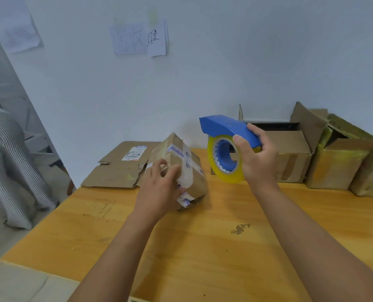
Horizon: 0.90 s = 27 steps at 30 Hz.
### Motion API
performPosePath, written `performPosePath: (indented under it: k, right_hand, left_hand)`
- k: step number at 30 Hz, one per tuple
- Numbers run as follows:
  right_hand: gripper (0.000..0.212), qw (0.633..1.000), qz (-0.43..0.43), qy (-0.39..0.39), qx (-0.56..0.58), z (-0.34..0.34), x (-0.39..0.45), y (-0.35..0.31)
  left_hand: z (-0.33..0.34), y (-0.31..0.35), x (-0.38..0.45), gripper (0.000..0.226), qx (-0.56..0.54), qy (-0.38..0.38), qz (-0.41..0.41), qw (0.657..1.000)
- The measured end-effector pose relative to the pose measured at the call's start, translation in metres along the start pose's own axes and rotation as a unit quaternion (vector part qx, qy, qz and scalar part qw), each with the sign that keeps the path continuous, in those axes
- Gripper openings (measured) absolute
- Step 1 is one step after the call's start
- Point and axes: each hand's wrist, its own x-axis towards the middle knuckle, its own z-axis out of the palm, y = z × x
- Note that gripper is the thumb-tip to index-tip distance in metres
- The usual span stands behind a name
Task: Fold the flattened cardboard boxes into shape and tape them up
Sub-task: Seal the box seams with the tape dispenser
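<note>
Small box [181, 168] partly behind left hand [159, 188]

Blue tape dispenser [229, 128], yellow tape roll [224, 173], brown small box [194, 171], orange-wood table [203, 247].

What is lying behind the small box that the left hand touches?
A flattened cardboard box with a shipping label lies behind the small box on the table. Its right edge is hidden by the box and left hand.

The table [203, 247] was smooth, lightly glossy yellow wood, scuffed in places. The box [181, 168] was matt, creased brown cardboard under shiny clear tape. The dispenser [227, 127] was glossy blue plastic; its tape roll [219, 168] gleamed yellowish.
</note>
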Motion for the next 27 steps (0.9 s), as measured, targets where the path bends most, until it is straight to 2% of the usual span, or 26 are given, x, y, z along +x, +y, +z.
performPosePath:
  k: [5,9,12,15,18,21,27]
  right_hand:
    - [0.055,1.000,-0.002,-0.011,0.001,0.004,-0.003,-0.001]
    - [0.051,1.000,-0.008,0.001,-0.003,-0.001,0.000,-0.004]
    - [0.047,0.999,-0.024,0.019,-0.012,-0.004,0.002,-0.006]
    - [0.045,0.999,-0.024,0.025,-0.005,-0.007,0.003,-0.008]
    - [0.046,0.999,-0.027,0.023,-0.003,-0.010,0.002,-0.009]
    - [0.048,0.999,-0.028,0.020,-0.005,-0.011,0.001,-0.009]
    - [0.053,1.000,-0.022,0.015,-0.010,-0.005,-0.005,-0.008]
  left_hand:
    - [0.005,-0.008,-0.003,0.038,-0.029,0.044,-0.064,0.997]
    - [0.009,-0.008,-0.007,0.040,-0.127,0.083,-0.112,0.982]
    - [0.016,-0.002,-0.009,0.038,-0.226,0.094,-0.147,0.958]
    - [0.027,0.003,-0.013,0.038,-0.292,0.067,-0.199,0.933]
    - [0.041,0.001,-0.020,0.031,-0.291,0.025,-0.236,0.927]
    - [0.050,-0.006,-0.024,0.026,-0.279,0.013,-0.268,0.922]
    - [0.050,-0.012,-0.020,0.056,-0.330,0.028,-0.280,0.901]
